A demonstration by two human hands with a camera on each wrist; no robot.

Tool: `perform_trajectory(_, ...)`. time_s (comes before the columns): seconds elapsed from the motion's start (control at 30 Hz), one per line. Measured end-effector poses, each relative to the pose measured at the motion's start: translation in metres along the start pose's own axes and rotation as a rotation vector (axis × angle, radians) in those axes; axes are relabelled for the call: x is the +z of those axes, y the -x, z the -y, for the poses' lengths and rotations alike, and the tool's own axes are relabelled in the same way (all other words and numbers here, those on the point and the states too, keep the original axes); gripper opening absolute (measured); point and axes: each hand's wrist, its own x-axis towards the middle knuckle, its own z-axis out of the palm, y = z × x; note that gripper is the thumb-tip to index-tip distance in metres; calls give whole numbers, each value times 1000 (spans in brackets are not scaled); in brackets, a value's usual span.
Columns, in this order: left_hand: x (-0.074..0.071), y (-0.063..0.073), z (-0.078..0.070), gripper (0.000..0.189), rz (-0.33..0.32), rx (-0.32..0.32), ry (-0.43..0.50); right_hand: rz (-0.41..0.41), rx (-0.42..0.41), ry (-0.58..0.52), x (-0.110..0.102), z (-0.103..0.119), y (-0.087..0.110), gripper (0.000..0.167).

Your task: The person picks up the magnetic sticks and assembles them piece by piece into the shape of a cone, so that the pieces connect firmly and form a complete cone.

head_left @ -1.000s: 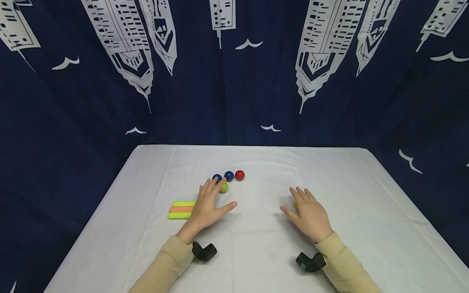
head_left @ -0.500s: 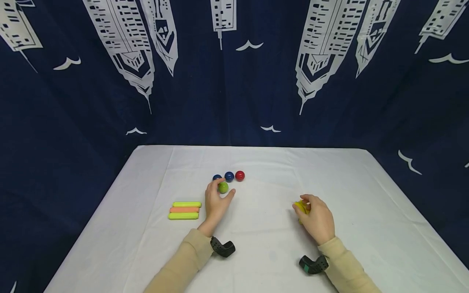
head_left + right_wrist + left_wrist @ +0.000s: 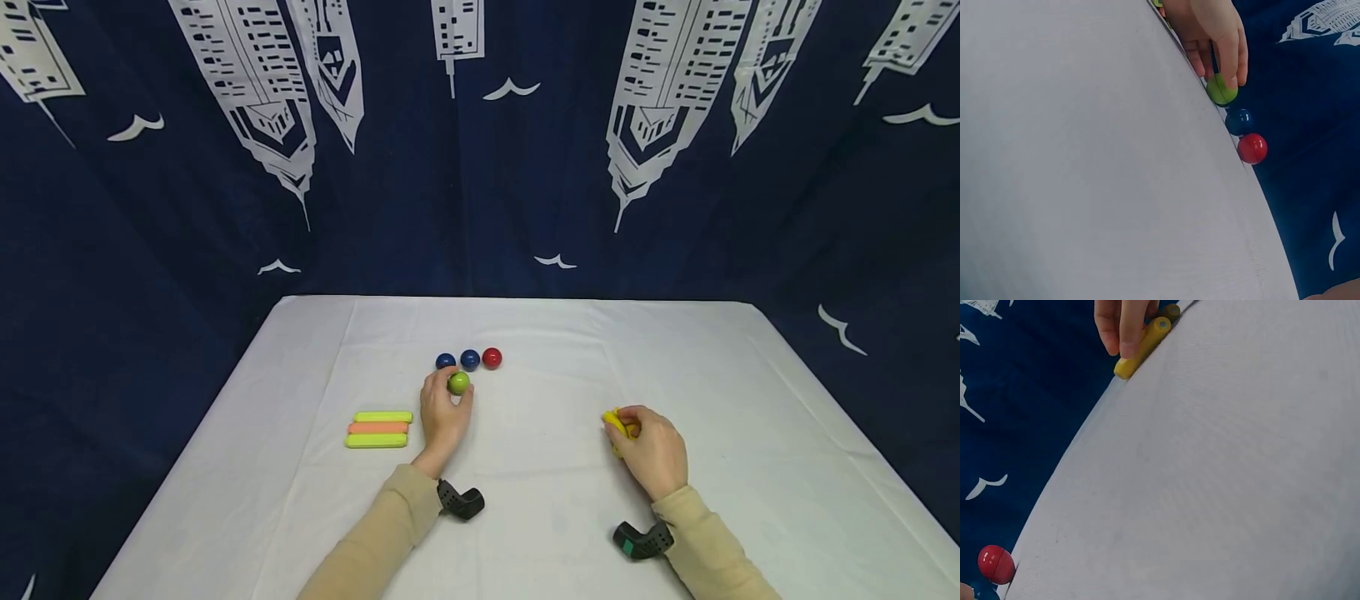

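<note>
My left hand (image 3: 444,417) pinches a glossy green ball (image 3: 460,383) between thumb and fingers. Two blue balls (image 3: 470,360) and a red ball (image 3: 492,358) sit in a row just behind it. The right wrist view shows the fingertips on top of the green ball (image 3: 1222,89). Over on the right, my right hand (image 3: 654,446) grips a yellow stick (image 3: 615,422) between thumb and fingers. In the left wrist view this yellow stick (image 3: 1143,349) is a short rounded rod with a grey spot on its end. Another yellow piece (image 3: 1170,312) shows behind it, partly hidden.
Left of my left hand, two yellow-green sticks (image 3: 377,441) lie side by side with an orange stick (image 3: 378,427) between them. A white cloth (image 3: 540,517) covers the table, and a dark blue printed curtain (image 3: 480,192) hangs behind its far edge.
My left hand has moved right from beside the sticks and closed on the green ball. My right hand, open at first, has curled its fingers round the yellow stick.
</note>
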Motion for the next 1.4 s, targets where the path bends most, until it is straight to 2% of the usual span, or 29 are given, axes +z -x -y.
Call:
perform_trajectory(0.43, -2, 1, 2, 34, 52, 13, -44, -13, -53, 29, 1, 1, 2, 25)
perform_trajectory(0.73, -3, 4, 1, 33, 50, 9, -30, -5, -123, 46, -1, 9, 4, 27)
perform_trajectory(1.2, -12, 12, 3, 31, 52, -9, 0, 18, -111, 52, 0, 18, 6, 21)
perform_trajectory(1.4, -15, 18, 3, 32, 63, -2, 37, 14, -93, 12, 1, 20, 5, 21)
